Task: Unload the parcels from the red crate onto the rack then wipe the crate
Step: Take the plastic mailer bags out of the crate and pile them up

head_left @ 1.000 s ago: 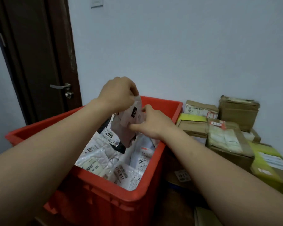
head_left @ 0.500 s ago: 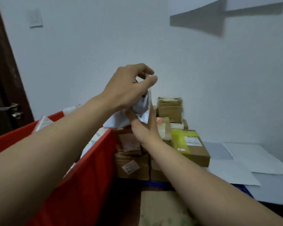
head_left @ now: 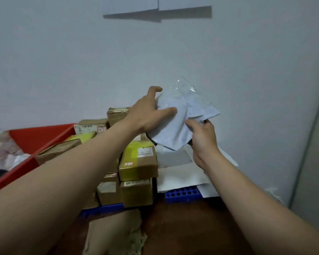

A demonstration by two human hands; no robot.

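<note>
Well to the left of your left hand (head_left: 147, 111), the red crate (head_left: 35, 142) is sitting with soft packets (head_left: 2, 153) inside. That hand is gripping the white parcel (head_left: 182, 115) at its left edge, thumb across the front. Your right hand (head_left: 203, 138) is pinching its lower right edge. You are holding it over the blue rack (head_left: 180, 195) below your right hand.

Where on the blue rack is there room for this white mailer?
A narrow bare strip of blue rack shows, bordered by the cardboard boxes and flat white mailers. Atop those flat mailers by the wall looks likeliest; the boxes' side is crowded.
</note>
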